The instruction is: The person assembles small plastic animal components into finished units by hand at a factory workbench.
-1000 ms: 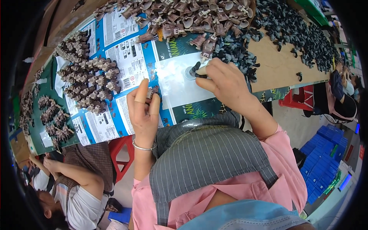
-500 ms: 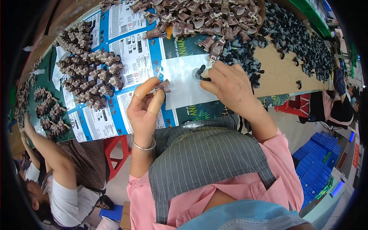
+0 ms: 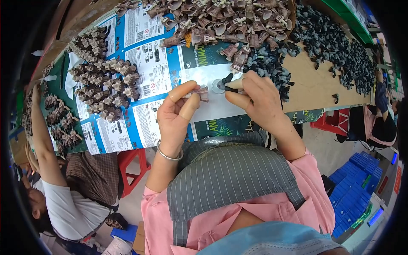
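Note:
My left hand [image 3: 173, 114], with pale covers on its thumb and forefinger, pinches a small brown toy body part [image 3: 203, 94]. Opposite it, my right hand [image 3: 261, 100] grips a small dark grey-and-black toy piece [image 3: 228, 79] between thumb and fingers. That dark piece is at a small clear round dish [image 3: 217, 86]; whether it touches the dish I cannot tell. Under both hands lies a translucent white sheet [image 3: 210, 111]. Just beyond my right fingers, a brown toy body [image 3: 241, 58] rests beside a heap of dark pieces [image 3: 267, 63].
Brown toy bodies [image 3: 229, 21] are piled at the far side. Assembled figures [image 3: 104, 70] stand in rows on printed sheets [image 3: 146, 63] to the left. More dark pieces [image 3: 340, 51] cover the cardboard at right. A co-worker's arm [image 3: 44, 131] reaches across the left end.
My left hand has moved right with the brown part, closer to the dish. My right hand keeps the dark piece at the dish. The co-worker's arm has stretched farther away across the table.

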`<state>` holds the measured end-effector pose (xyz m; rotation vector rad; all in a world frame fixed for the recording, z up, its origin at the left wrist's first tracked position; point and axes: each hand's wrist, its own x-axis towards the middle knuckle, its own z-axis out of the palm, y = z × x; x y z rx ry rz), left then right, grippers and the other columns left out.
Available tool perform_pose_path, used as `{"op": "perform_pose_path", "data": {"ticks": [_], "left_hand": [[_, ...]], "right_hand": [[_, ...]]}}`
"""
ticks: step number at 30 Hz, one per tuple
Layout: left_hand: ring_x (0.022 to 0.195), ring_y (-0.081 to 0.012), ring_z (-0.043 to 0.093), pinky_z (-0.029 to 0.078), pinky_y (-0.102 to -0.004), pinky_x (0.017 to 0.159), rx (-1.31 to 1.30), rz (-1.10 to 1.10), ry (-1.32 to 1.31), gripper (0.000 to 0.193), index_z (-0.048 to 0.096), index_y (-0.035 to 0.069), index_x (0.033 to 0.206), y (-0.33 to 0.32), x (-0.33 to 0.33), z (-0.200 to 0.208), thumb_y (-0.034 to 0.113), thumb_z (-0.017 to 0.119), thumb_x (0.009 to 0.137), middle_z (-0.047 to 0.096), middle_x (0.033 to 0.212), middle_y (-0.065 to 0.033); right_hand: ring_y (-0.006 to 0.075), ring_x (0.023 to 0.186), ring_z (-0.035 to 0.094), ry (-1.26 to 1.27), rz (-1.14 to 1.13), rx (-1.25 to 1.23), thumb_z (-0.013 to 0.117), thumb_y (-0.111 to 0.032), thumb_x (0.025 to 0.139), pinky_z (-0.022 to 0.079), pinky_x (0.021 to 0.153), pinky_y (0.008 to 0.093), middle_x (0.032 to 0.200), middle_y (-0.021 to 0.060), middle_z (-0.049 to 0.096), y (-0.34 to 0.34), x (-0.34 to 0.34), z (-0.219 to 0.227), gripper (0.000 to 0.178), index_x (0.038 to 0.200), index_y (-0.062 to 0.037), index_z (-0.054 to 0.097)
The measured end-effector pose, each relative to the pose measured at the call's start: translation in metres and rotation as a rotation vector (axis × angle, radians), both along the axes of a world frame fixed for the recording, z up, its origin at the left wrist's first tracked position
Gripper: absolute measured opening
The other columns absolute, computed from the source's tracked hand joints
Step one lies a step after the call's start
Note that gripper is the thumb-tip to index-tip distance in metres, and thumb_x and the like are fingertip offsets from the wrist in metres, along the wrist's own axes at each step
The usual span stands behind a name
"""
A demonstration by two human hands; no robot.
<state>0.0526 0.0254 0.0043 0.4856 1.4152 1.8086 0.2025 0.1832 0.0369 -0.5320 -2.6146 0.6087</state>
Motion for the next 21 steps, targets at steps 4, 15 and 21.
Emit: {"op": "perform_pose_path", "data": {"ticks": [4, 15, 21], "left_hand": [[0.086, -0.0082, 0.062, 0.052, -0.0237, 0.077, -0.003, 0.012, -0.070, 0.030, 0.064, 0.002, 0.123, 0.006, 0.002, -0.002, 0.002, 0.065, 0.092, 0.068, 0.110, -0.0050], [0.089, -0.0094, 0.063, 0.054, -0.0244, 0.077, 0.108, -0.033, -0.302, 0.028, 0.064, 0.005, 0.122, 0.017, 0.013, 0.006, 0.007, 0.064, 0.094, 0.069, 0.112, -0.0068], [0.081, -0.0085, 0.063, 0.054, -0.0224, 0.075, 0.181, 0.011, -0.427, 0.028, 0.065, 0.005, 0.121, 0.009, 0.013, 0.005, 0.005, 0.066, 0.093, 0.069, 0.110, -0.0060]], "right_hand": [[0.0137, 0.066, 0.055, 0.037, -0.024, -0.089, 0.077, -0.016, 0.079, 0.036, 0.063, 0.0272, 0.081, 0.0003, 0.055, 0.005, 0.004, -0.010, 0.021, 0.096, -0.0085, 0.067], [0.0130, 0.074, 0.054, 0.278, 0.089, -0.592, 0.077, -0.008, 0.080, 0.039, 0.066, 0.0252, 0.086, 0.0028, 0.057, -0.005, 0.005, -0.007, 0.024, 0.102, -0.0069, 0.067], [0.0188, 0.068, 0.055, 0.207, 0.099, -0.057, 0.082, -0.016, 0.073, 0.036, 0.060, 0.0284, 0.082, 0.0041, 0.059, -0.021, -0.008, -0.005, 0.029, 0.098, -0.0094, 0.067]]}}
